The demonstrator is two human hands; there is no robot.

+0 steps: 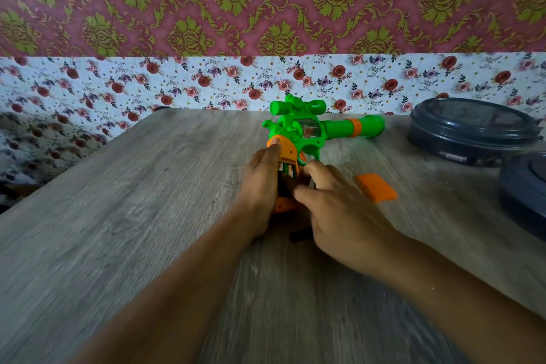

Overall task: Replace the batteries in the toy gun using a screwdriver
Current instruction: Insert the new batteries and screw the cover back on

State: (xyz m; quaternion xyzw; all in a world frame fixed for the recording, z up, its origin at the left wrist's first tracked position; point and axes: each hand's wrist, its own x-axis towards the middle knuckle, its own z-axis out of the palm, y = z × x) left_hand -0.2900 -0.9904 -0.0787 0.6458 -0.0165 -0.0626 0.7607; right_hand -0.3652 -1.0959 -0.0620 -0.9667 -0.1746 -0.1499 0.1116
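Head view takes the toy gun [304,130] as landmark: it lies on the wooden table [118,230], green barrel pointing right, orange grip toward the person. Left of the grip, the left hand [260,186] curls around the handle, thumb pressed on the orange top edge. At the grip's open side, batteries [286,170] show inside the uncovered compartment. Just right of it, the right hand [339,210] rests fingers bent against the compartment; motion blur hides whether they pinch anything. A dark handle, possibly the screwdriver [300,236], pokes out beneath that hand. Further right lies the orange cover [376,187], apart from the gun. Beyond the barrel's right end sit two dark round containers [472,130].
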